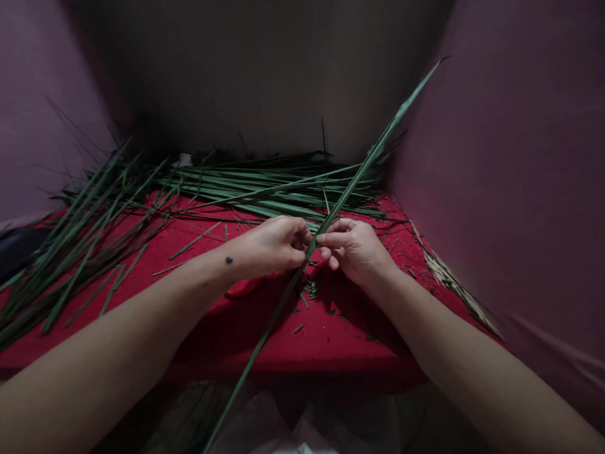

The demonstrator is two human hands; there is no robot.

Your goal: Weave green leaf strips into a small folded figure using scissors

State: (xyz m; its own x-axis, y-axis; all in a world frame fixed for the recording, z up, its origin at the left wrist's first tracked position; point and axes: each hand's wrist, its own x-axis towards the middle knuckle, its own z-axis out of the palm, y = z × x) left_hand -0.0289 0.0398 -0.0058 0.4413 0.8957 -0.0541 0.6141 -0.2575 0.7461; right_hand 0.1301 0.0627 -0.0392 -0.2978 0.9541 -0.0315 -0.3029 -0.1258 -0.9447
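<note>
A long green leaf strip (362, 171) slants from the lower middle up to a dark pointed tip at the upper right. Around its middle, the fingers of my left hand (281, 243) are closed on it from the left. My right hand (357, 249) pinches the same strip from the right, thumb and index finger close to the left fingertips. Below my hands, small green clippings (309, 290) are scattered over the red cloth (302, 337). Part of a red rounded object (243, 288) shows beneath my left wrist; my arm hides the rest.
Long green leaves (246, 189) lie piled along the back of the table. Another bundle of leaves (89, 233) spreads over the left side. Pale thin sticks (456, 287) lie along the right edge by the pinkish wall (515, 164). Whitish sheeting (302, 429) hangs below the front edge.
</note>
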